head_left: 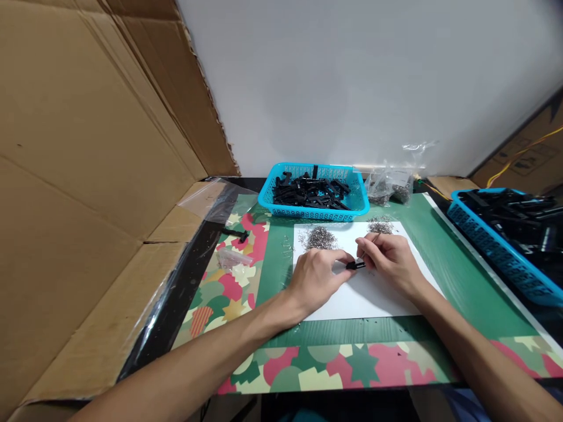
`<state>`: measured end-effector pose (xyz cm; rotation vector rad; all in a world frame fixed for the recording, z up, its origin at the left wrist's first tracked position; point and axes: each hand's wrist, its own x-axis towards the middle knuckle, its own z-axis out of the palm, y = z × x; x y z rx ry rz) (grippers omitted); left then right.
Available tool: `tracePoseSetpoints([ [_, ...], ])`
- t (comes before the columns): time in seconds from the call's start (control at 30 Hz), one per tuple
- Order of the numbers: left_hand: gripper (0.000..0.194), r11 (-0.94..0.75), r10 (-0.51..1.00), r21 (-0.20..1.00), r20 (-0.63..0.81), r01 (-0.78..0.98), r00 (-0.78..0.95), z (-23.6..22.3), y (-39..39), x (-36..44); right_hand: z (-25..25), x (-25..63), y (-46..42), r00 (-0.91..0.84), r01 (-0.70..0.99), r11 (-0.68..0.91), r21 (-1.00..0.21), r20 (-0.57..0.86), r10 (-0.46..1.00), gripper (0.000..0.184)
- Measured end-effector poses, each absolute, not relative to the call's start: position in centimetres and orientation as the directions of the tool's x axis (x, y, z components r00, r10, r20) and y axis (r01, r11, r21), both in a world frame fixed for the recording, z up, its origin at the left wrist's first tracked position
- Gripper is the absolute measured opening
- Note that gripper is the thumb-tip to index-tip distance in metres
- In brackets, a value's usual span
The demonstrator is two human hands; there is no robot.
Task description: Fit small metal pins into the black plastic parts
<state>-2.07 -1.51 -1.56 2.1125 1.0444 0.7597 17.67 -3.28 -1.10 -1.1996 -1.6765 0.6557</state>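
Over a white sheet (352,305), my left hand (317,275) pinches a small black plastic part (355,265) between thumb and forefinger. Close by on its right, my right hand (391,261) has its thumb and fingertips pressed together above the part. Whatever sits in that pinch is too small to name. One pile of tiny metal pins (321,237) lies just beyond my left hand. A second heap of small metal pieces (380,225) is behind my right hand, partly covered by it.
A blue basket (314,215) of black plastic parts stands at the back, with clear bags (389,186) of metal pieces beside it. Another blue basket (501,252) is at right. A black part (237,234) and a small plastic bag (233,259) lie left. Cardboard (88,146) walls the left side.
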Motion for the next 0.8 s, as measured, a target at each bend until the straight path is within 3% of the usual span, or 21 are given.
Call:
tracePoseSetpoints([
  [0.37, 0.021, -0.488, 0.829, 0.727, 0.213, 0.483, 0.516, -1.67, -1.52, -2.03, -1.14, 17.46, -3.14, -0.196, 0.532, 0.468, -0.705, 0.435, 0.879, 0.047],
  [0.8, 0.015, -0.493, 0.824, 0.725, 0.212, 0.481, 0.525, -1.09, -1.70, -1.99, -0.67, 18.02, -3.13, -0.241, 0.535, 0.430, -0.727, 0.357, 0.903, 0.042],
])
